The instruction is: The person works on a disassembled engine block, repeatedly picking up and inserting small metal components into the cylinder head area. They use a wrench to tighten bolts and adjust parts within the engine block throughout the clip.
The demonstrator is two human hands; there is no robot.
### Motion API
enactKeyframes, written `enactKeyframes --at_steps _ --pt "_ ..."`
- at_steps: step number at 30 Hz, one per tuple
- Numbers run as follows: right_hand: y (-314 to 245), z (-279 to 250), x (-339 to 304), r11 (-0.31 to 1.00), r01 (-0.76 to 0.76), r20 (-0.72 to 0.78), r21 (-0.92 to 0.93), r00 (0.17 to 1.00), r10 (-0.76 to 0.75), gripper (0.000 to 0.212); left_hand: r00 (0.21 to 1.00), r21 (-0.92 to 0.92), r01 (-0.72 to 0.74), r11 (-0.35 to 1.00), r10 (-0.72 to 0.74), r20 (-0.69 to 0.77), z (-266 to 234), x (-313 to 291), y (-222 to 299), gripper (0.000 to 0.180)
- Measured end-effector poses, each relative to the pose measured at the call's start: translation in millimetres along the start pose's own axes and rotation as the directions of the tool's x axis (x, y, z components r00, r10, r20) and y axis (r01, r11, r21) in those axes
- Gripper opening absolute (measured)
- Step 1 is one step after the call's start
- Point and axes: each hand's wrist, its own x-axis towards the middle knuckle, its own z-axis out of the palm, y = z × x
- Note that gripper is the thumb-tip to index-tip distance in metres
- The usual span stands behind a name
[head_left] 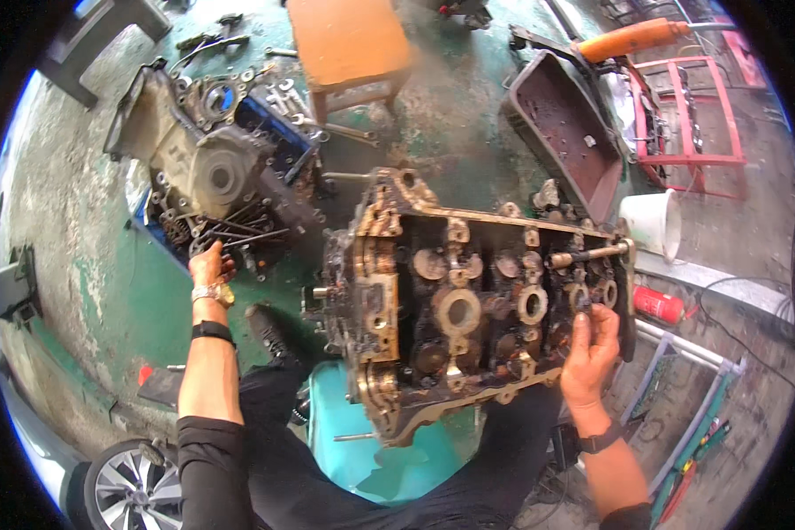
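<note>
A greasy engine cylinder head (486, 309) lies in front of me, with round openings and rusty brown edges. My right hand (590, 358) is over its right end, thumb and fingertips pinched around a small dark piece I cannot make out. Across the head's upper right lies a metal socket extension bar (596, 254). On the left, my left hand (210, 265) reaches to the near edge of a blue tray (155, 231), fingers curled among loose metal parts; whatever they hold is hidden. A large dirty engine cover (163, 132) rests over that tray with bolts (254, 216) around it.
An orange-topped stool (349, 49) stands beyond. Toward the right are a brown rectangular pan (561, 132), a white bucket (652, 221), a red cylinder (658, 304) and a red metal frame (693, 115). A turquoise seat (371, 464) is below me; a car wheel (132, 490) sits at lower left.
</note>
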Motion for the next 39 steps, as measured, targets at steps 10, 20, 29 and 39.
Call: enactKeyframes --at_steps 10,20,29,39 --pt "-2 4 6 0.975 0.201 -0.030 -0.100 0.978 -0.204 0.016 0.975 -0.016 -0.164 0.986 0.165 0.150 3 -31 22 0.025" --pt "1 4 5 0.968 0.219 -0.077 -0.121 0.970 -0.229 0.017 0.721 0.097 -0.688 0.719 0.665 0.193 -11 -140 95 0.023" --pt "1 8 2 0.968 0.226 -0.175 -0.106 0.954 -0.242 0.018 0.393 -0.004 -0.909 0.416 0.862 0.319 -14 -350 183 0.012" --pt "1 6 2 0.965 0.239 -0.156 -0.106 0.955 -0.253 0.017 0.086 -0.061 -0.986 0.155 0.787 0.611 85 -489 167 0.015"
